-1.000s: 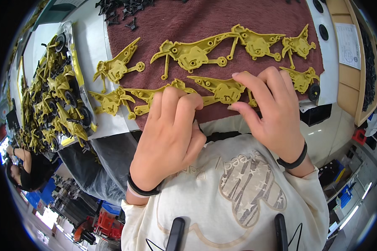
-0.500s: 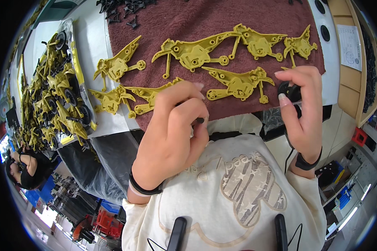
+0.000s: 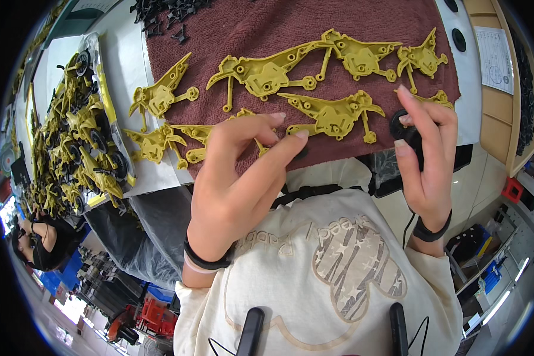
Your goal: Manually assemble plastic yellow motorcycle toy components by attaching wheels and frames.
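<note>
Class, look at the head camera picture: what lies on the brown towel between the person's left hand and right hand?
In the head view, one yellow frame part lies on the brown towel between the left hand and the right hand.

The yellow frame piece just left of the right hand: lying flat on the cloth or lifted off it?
Lying flat. The yellow frame piece rests on the brown cloth, with neither hand gripping it; the right hand holds a black wheel beside it.

The yellow frame parts (image 3: 332, 113) look like moulded plastic, smooth with a dull sheen. They sit on a maroon towel (image 3: 291, 29), rough fuzzy cloth, totally matt. Far left, the finished toy bikes (image 3: 83, 154) look like glossier plastic. The black wheel (image 3: 406, 133) at right looks matt.
</note>
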The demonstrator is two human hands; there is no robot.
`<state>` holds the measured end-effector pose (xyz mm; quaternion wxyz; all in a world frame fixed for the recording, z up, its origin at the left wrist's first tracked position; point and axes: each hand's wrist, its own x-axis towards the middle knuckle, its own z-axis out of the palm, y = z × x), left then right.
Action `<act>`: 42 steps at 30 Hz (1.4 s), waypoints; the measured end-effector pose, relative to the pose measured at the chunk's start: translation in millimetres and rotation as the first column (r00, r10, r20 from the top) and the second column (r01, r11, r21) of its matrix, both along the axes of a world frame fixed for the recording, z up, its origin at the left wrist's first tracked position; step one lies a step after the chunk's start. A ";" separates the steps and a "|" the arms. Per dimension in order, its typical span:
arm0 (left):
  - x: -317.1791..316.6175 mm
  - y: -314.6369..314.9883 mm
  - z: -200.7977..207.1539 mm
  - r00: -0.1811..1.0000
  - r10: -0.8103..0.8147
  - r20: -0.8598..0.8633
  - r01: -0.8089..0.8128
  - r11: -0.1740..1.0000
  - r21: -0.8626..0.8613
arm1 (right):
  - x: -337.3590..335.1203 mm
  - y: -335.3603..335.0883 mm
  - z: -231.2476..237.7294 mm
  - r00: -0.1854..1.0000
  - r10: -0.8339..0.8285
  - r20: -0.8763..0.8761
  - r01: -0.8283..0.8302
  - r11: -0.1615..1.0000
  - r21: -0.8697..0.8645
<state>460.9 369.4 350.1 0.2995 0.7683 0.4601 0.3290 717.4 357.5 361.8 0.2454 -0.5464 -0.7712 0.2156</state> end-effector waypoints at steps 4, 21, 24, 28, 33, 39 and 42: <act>-4.3 4.5 -17.3 0.986 0.077 -0.151 -0.034 0.963 0.267 | -3.0 1.8 1.7 1.000 0.028 -0.013 -0.027 0.999 0.042; 6.8 4.9 -7.6 0.995 0.002 -0.099 0.012 0.989 0.147 | -4.6 -1.9 -2.1 0.993 -0.061 -0.104 0.075 0.987 0.141; 7.7 9.6 -4.6 0.969 -0.012 -0.246 0.060 0.980 0.187 | -4.3 -2.9 -0.4 0.996 -0.079 -0.046 0.085 0.984 0.159; 5.4 9.8 -3.0 0.933 0.013 -0.359 0.069 0.974 0.214 | -2.4 -1.7 -3.7 0.998 -0.051 -0.047 0.059 0.981 0.184; 6.9 8.0 -6.6 0.936 0.044 -0.350 0.023 0.982 0.186 | -4.2 -2.7 -4.8 0.995 -0.008 -0.100 0.023 0.988 0.154; 8.6 6.8 -5.9 0.931 0.069 -0.357 -0.011 0.987 0.162 | -11.7 -8.0 -7.8 0.992 0.026 -0.125 -0.013 0.995 0.101; 7.9 6.5 -8.1 0.933 0.068 -0.354 -0.005 0.984 0.177 | -13.2 -9.7 -12.2 0.995 0.043 -0.094 -0.036 0.996 0.081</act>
